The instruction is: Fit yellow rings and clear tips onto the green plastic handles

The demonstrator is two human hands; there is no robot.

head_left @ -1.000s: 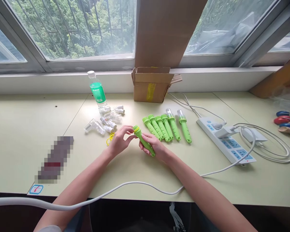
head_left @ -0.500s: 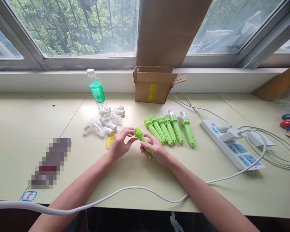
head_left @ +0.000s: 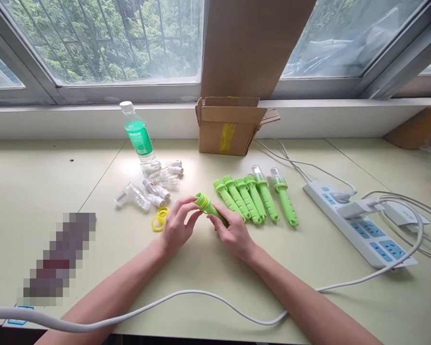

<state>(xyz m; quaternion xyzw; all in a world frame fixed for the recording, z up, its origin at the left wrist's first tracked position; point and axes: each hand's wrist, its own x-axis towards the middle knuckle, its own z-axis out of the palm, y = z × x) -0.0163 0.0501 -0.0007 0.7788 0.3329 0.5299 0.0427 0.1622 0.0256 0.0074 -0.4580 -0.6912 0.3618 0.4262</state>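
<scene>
My right hand [head_left: 235,232] is wrapped round a green plastic flashlight body [head_left: 209,208], whose open threaded end tilts up and to the left. A yellow ring [head_left: 204,202] sits around that end. At the same end my left hand [head_left: 179,223] is closed, index finger and thumb against the rim and side. Loose yellow rings [head_left: 160,218] lie just left of my left hand. Beyond my right hand is a row of several green flashlight bodies [head_left: 244,195]; the two rightmost carry clear caps [head_left: 278,175]. Clear plastic caps and white parts [head_left: 132,195] are grouped behind the rings.
A bottle with a green label [head_left: 139,136] and an open cardboard box [head_left: 222,127] stand at the back. A white power strip [head_left: 361,227] with plugs lies right. A white cable [head_left: 187,292] crosses in front of my forearms. A pixelated dark object [head_left: 62,256] lies left.
The held flashlight body has turned so its open end faces more towards me. My right hand has moved up along it, hiding its lower end. The camera view has shifted slightly.
</scene>
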